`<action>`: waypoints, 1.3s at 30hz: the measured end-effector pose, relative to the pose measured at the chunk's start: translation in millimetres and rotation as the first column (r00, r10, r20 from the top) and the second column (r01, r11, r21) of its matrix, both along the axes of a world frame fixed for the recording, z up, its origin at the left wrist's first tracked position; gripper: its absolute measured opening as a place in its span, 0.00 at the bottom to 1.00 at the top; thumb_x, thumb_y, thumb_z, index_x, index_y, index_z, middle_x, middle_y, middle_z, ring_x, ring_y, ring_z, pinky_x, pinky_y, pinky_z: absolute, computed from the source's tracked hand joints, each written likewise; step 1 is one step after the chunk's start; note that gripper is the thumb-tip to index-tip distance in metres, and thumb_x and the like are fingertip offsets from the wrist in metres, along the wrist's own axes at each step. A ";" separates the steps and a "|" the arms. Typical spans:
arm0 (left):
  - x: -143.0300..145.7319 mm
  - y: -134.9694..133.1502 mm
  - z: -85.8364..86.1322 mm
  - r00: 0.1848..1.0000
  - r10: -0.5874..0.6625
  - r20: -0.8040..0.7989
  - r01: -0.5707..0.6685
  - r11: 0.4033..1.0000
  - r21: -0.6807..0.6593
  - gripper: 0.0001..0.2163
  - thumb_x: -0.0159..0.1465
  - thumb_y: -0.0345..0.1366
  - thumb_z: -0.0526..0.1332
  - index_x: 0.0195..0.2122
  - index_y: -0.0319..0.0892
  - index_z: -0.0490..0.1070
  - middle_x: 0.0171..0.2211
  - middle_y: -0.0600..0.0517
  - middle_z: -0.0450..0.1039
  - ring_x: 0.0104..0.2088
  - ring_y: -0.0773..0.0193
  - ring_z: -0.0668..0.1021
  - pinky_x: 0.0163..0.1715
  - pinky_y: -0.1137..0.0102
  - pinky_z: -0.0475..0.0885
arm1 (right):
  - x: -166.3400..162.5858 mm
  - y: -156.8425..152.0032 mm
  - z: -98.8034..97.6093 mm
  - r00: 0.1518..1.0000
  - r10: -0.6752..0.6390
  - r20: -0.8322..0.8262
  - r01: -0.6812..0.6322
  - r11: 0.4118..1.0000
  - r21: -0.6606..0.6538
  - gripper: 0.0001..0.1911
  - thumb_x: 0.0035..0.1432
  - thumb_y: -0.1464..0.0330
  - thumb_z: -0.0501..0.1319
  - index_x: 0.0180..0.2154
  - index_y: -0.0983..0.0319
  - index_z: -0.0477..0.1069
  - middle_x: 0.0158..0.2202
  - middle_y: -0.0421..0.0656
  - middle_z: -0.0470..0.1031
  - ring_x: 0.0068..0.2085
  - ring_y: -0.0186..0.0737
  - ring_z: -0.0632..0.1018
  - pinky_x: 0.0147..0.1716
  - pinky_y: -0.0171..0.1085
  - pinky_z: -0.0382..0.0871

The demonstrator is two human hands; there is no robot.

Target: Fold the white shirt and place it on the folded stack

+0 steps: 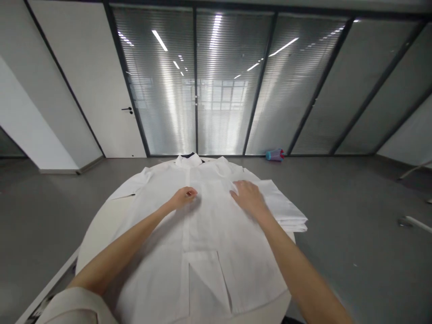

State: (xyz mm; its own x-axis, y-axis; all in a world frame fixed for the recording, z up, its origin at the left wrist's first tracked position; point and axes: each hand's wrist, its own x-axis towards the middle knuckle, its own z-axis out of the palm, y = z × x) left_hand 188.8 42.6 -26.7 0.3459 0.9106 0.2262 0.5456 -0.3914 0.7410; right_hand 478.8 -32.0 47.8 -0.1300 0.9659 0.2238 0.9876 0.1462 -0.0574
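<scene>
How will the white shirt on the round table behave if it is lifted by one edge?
The white shirt would probably droop: thin cloth, lying flat, with creases. It likely weighs little. It may slide on the smooth table, where the left hand pinches it.

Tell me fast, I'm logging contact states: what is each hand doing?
Left hand: fingers curled, pinching the white shirt at its placket.
Right hand: open, flat on the shirt.

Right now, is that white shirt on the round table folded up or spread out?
Spread out. The white shirt lies flat, front up, collar at the far edge, both sleeves out sideways. Left hand pinches the placket; right hand presses flat.
</scene>
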 end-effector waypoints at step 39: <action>-17.9 -75.3 5.8 0.906 -0.160 -0.392 0.290 0.909 0.298 0.14 0.68 0.39 0.60 0.52 0.43 0.74 0.49 0.42 0.73 0.50 0.52 0.75 0.52 0.60 0.68 | -34.8 8.6 -76.0 0.918 0.299 -0.261 -0.353 0.916 -0.190 0.25 0.65 0.56 0.58 0.60 0.56 0.70 0.64 0.48 0.64 0.62 0.52 0.63 0.61 0.50 0.58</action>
